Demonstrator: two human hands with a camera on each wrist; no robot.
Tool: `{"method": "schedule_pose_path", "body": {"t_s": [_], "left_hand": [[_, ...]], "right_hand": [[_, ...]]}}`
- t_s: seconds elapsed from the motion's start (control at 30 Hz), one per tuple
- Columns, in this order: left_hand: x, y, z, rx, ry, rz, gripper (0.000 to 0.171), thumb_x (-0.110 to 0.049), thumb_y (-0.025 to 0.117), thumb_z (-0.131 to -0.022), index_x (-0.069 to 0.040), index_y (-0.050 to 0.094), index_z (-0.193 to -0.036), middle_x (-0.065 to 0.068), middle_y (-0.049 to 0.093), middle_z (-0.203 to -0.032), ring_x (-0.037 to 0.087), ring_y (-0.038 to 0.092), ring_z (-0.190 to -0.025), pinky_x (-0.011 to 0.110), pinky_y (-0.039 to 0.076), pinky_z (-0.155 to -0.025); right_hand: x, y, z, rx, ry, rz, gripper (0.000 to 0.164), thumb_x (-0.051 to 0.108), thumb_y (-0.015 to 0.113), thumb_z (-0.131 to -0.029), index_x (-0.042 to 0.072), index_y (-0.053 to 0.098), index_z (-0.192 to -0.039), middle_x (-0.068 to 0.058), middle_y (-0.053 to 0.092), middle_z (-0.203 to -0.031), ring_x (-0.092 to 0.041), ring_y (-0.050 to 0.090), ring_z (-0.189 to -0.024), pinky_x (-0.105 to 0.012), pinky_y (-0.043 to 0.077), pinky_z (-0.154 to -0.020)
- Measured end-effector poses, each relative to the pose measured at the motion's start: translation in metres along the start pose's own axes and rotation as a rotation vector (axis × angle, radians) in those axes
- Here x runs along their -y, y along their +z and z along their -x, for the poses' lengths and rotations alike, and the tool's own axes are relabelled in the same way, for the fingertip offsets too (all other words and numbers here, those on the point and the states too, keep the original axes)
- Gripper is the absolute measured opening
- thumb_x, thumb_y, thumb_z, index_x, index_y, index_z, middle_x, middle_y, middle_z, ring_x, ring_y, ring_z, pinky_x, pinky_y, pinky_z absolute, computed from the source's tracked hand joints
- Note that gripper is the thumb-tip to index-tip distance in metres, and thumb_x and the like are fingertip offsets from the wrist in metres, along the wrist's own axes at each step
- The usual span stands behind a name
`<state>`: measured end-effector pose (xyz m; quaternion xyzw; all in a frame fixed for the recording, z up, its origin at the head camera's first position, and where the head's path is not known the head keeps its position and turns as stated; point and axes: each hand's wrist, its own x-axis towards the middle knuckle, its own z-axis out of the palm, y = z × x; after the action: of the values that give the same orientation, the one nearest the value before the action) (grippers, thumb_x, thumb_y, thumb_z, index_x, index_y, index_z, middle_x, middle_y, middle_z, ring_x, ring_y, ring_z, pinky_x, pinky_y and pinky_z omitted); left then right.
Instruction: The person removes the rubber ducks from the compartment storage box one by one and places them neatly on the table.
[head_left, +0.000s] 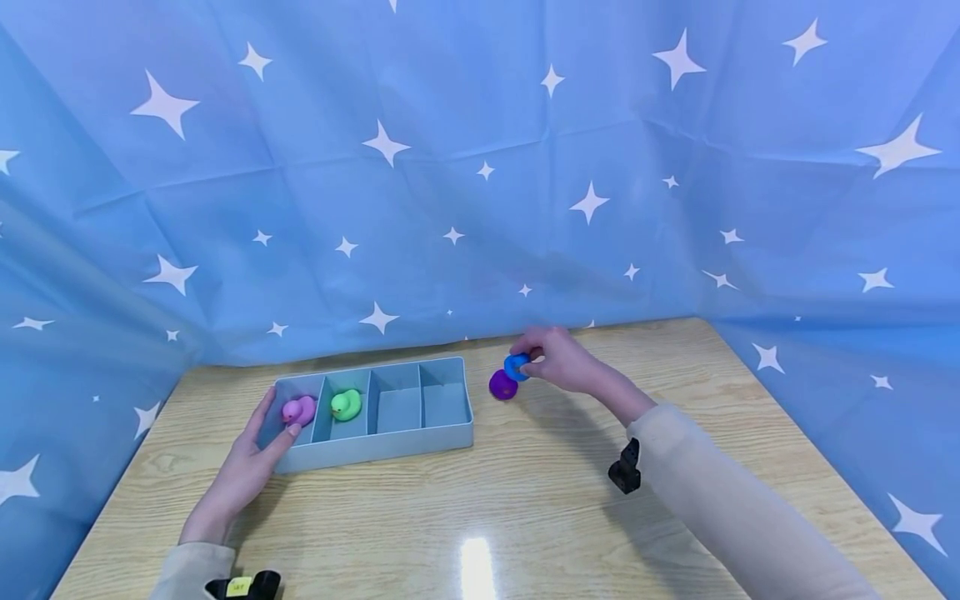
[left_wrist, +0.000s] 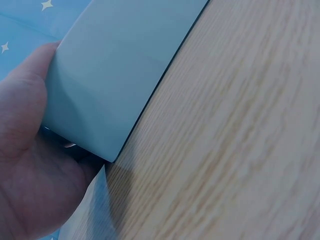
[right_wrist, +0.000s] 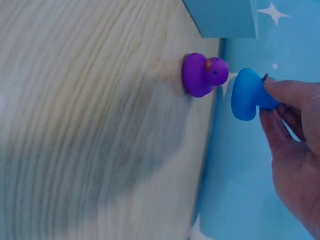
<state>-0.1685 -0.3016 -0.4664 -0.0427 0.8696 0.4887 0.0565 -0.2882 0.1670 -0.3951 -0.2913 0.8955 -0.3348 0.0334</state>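
The right grip partly covers the blue duck, and both wrist views crop the tray.

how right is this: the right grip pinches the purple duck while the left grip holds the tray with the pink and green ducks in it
Not quite: the right wrist view shows the right grip pinching a blue toy; the purple duck sits on the table. The left grip does hold the tray with the pink duck and green duck in it.
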Motion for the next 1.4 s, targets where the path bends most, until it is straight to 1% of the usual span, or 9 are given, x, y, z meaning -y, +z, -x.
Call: {"method": "schedule_pose_path", "body": {"t_s": [0.13,0.3,0.47,0.67,0.83,1.1,1.4], "left_hand": [[-0.001,0.0,0.0,-0.001,-0.002,0.0,0.092,-0.047,0.055,-0.105,-0.028,-0.013,-0.164,0.024,-0.008,-0.169,0.053,-0.006,-0.151,0.078,0.008,-0.113],[-0.001,0.001,0.0,0.0,-0.017,-0.001,0.092,-0.048,0.055,-0.105,-0.028,-0.013,-0.164,0.024,-0.008,-0.169,0.053,-0.006,-0.151,0.078,0.007,-0.112],[0.0,0.001,-0.001,0.0,-0.018,-0.003,0.093,-0.048,0.055,-0.105,-0.028,-0.013,-0.164,0.023,-0.009,-0.169,0.052,-0.006,-0.151,0.078,0.008,-0.113],[0.0,0.001,-0.001,0.003,-0.026,-0.003,0.092,-0.048,0.055,-0.105,-0.03,-0.014,-0.164,0.023,-0.009,-0.169,0.052,-0.006,-0.151,0.078,0.007,-0.112],[0.0,0.0,0.0,0.004,-0.034,-0.008,0.092,-0.049,0.055,-0.105,-0.029,-0.013,-0.164,0.024,-0.009,-0.169,0.053,-0.006,-0.151,0.078,0.008,-0.113],[-0.001,0.001,0.0,0.003,-0.024,-0.004,0.092,-0.048,0.055,-0.105,-0.029,-0.013,-0.164,0.023,-0.009,-0.169,0.052,-0.006,-0.151,0.077,0.007,-0.113],[0.0,0.001,0.001,0.003,-0.027,-0.004,0.091,-0.048,0.055,-0.105,-0.031,-0.013,-0.164,0.022,-0.01,-0.169,0.052,-0.007,-0.151,0.078,0.007,-0.113]], "right_hand": [[-0.008,0.0,0.005,0.001,0.025,0.006,0.024,-0.003,0.076,-0.09,-0.005,0.074,-0.113,-0.013,0.071,-0.107,-0.029,0.068,-0.097,-0.04,0.059,-0.085],[-0.019,0.002,0.01,0.005,0.051,0.0,0.022,-0.005,0.076,-0.089,-0.005,0.074,-0.111,-0.015,0.072,-0.108,-0.029,0.069,-0.097,-0.04,0.059,-0.084],[-0.028,0.005,0.013,-0.001,0.047,0.009,0.021,-0.007,0.076,-0.088,-0.006,0.075,-0.108,-0.016,0.073,-0.107,-0.03,0.07,-0.096,-0.04,0.06,-0.084],[-0.035,0.007,0.016,0.007,0.074,0.008,0.021,-0.008,0.074,-0.088,-0.006,0.075,-0.108,-0.017,0.072,-0.108,-0.032,0.07,-0.099,-0.041,0.06,-0.085],[-0.042,0.011,0.018,0.008,0.082,0.014,0.021,-0.01,0.073,-0.087,-0.008,0.075,-0.108,-0.018,0.072,-0.108,-0.035,0.07,-0.1,-0.043,0.06,-0.087],[-0.047,0.013,0.02,-0.004,0.068,0.021,0.021,-0.012,0.072,-0.087,-0.008,0.074,-0.108,-0.02,0.072,-0.109,-0.036,0.069,-0.102,-0.046,0.059,-0.088],[-0.05,0.013,0.021,0.001,0.087,0.019,0.024,-0.014,0.067,-0.089,-0.006,0.075,-0.111,-0.02,0.071,-0.114,-0.036,0.067,-0.106,-0.047,0.058,-0.09]]}}
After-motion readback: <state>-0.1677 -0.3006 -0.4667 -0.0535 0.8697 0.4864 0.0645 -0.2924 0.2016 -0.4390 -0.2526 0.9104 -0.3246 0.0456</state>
